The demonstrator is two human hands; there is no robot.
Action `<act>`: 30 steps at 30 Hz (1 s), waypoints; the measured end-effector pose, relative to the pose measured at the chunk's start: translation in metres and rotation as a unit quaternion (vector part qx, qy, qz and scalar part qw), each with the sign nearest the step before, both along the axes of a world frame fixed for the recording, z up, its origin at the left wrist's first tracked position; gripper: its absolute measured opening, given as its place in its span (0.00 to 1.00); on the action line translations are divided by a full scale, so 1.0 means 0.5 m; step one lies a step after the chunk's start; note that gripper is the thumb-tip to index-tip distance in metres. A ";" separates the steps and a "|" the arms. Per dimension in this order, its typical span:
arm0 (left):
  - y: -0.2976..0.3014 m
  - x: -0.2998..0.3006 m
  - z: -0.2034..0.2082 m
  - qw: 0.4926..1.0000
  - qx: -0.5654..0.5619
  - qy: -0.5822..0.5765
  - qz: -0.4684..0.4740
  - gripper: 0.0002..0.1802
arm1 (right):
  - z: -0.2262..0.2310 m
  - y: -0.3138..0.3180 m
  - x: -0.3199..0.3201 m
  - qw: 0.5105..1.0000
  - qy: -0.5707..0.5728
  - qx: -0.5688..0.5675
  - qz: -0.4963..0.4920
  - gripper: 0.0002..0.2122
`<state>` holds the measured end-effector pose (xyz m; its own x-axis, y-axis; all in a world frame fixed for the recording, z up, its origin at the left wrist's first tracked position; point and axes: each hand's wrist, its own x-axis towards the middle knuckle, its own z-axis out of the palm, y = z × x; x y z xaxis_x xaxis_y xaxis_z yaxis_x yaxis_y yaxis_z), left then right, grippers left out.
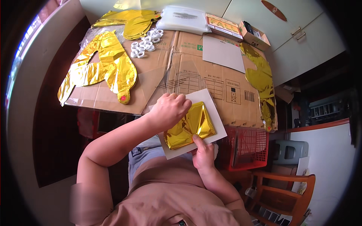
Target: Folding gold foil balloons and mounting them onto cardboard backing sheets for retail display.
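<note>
A folded gold foil balloon [203, 121] lies on a white card [220, 130], tilted in front of my body at the table's near edge. My right hand [204, 153] grips the card's lower edge, its thumb pressing on the foil and its other fingers mostly hidden beneath. Over the upper left part of the card, my left hand [170, 108] is closed with curled fingers; what it pinches, if anything, is hidden. A flat gold foil balloon shaped like a letter A [113, 62] lies to the left. Another gold foil balloon [261, 77] rests along the table's right side.
Flattened cardboard [166, 62] covers the table. At the back are more gold foil balloons [137, 26], several white rings [141, 48], a stack of clear plastic bags [183, 22], a printed box [224, 27] and a white sheet [222, 54]. A red crate [250, 148] and wooden chair [307, 188] stand right.
</note>
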<state>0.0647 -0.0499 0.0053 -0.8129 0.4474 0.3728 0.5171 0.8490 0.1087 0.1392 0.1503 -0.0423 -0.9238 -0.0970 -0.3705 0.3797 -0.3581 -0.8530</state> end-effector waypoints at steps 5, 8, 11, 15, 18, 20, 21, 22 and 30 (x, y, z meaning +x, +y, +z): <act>0.019 -0.011 0.003 0.999 -0.008 0.021 -0.038 0.11 | 0.039 -0.012 -0.008 0.997 -0.045 -0.054 -0.022 0.10; 0.020 0.000 0.018 0.997 0.002 0.030 -0.064 0.11 | 0.003 -0.007 -0.014 0.998 -0.003 -0.066 -0.022 0.16; 0.005 0.012 0.035 0.998 0.024 0.037 -0.050 0.11 | -0.010 -0.012 -0.009 0.998 0.002 -0.058 -0.032 0.17; -0.017 0.030 0.028 1.000 -0.020 0.011 -0.001 0.12 | 0.005 -0.015 -0.017 0.996 -0.024 -0.083 -0.026 0.16; -0.004 0.035 0.037 0.999 -0.017 0.023 -0.019 0.09 | 0.005 -0.027 -0.019 0.993 -0.019 -0.114 -0.022 0.15; -0.001 0.039 0.032 0.999 -0.002 0.040 -0.035 0.10 | 0.016 -0.029 -0.024 0.991 -0.033 -0.131 -0.019 0.15; -0.003 0.039 0.032 0.998 0.006 0.041 -0.035 0.10 | 0.016 -0.030 -0.025 0.991 -0.031 -0.125 -0.018 0.15; -0.009 0.040 0.032 0.998 0.015 0.043 -0.036 0.10 | 0.015 -0.030 -0.025 0.992 -0.029 -0.119 -0.016 0.15; -0.027 0.060 0.026 0.997 -0.025 0.007 0.076 0.12 | 0.004 -0.033 -0.022 0.995 -0.027 -0.094 -0.038 0.12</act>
